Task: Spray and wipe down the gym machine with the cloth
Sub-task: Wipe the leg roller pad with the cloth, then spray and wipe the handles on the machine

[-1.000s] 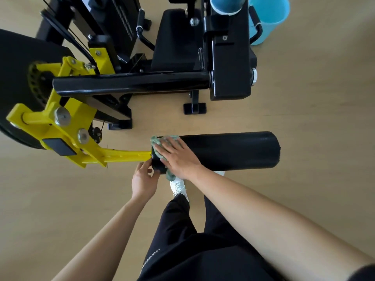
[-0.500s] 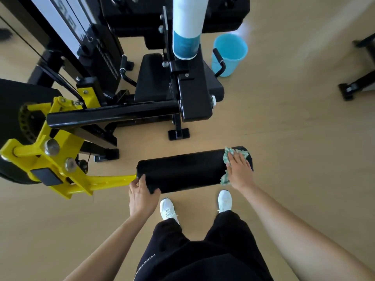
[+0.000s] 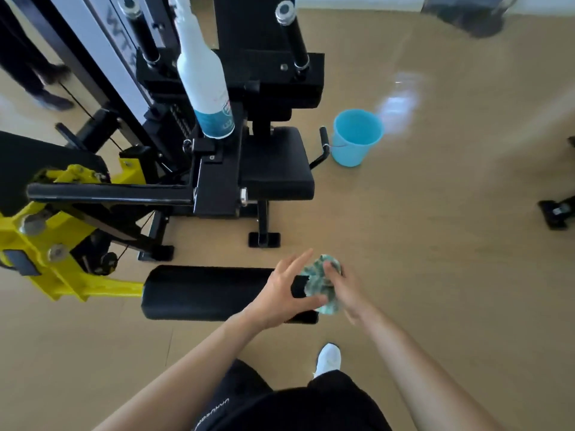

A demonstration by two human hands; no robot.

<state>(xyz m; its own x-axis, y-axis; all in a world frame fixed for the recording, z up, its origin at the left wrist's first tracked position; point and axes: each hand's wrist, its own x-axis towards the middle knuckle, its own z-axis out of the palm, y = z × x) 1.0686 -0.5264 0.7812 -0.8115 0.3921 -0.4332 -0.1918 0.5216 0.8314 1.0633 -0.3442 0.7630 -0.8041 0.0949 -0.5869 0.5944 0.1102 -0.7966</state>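
A black foam roller pad (image 3: 205, 292) juts from the yellow arm (image 3: 62, 275) of the gym machine. The green cloth (image 3: 320, 283) is bunched over the pad's right end. My right hand (image 3: 345, 290) grips the cloth there, blurred by motion. My left hand (image 3: 284, 293) lies across the pad just left of the cloth, fingers spread, thumb near the cloth. A white spray bottle (image 3: 203, 79) with a teal label stands on the machine's black frame behind.
The black seat (image 3: 277, 169) and horizontal bar (image 3: 109, 192) lie behind the pad. A light blue bucket (image 3: 356, 136) stands on the wooden floor to the right. Another machine's foot (image 3: 557, 213) is at the right edge. Someone's legs (image 3: 34, 73) are far left.
My right hand wiped the cloth from the pad's left end to its right end. My left hand moved from the pad's left end across to beside the cloth. The view tilted up.
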